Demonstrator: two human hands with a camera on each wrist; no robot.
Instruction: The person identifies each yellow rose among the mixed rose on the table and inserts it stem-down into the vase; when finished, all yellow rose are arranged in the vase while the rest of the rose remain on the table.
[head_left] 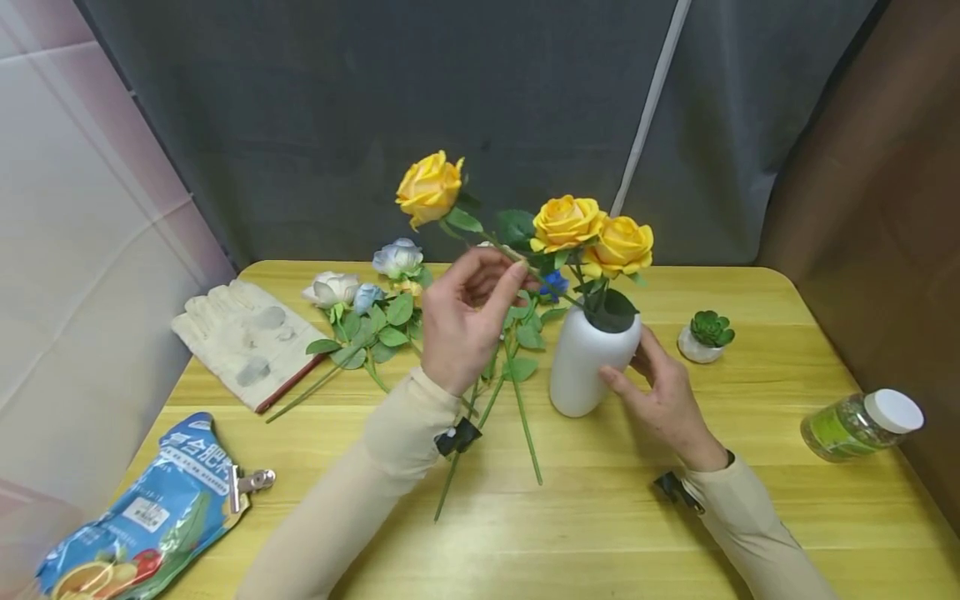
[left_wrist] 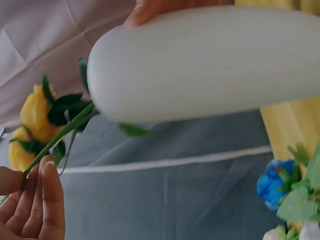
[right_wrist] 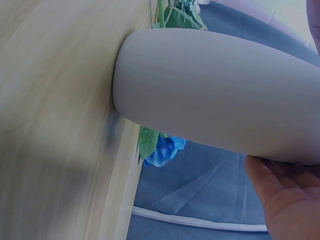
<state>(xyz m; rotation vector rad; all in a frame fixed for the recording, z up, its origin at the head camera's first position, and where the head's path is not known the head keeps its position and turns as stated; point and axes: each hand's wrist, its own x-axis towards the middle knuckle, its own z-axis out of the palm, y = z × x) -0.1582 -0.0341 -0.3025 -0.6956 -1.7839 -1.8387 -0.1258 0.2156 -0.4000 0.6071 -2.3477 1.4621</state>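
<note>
Yellow rose is held in the air above the far middle part of the bench, left of the white vase. On the near left there is a blue printed bag, with a metal clip on its right edge. Farther behind it lies a pale glove. To the right of the glove I see cut flowers, among them a white flower and a pale blue flower. Next comes the left hand: its thumb and fingers pinch the rose stem, whose lower part reaches the vase mouth. The vase stands on the bench and carries two more yellow roses. The right hand holds the vase from its right side, fingers curved around the wall. Farther right are a small succulent and, nearer, a white-lidded jar.
</note>
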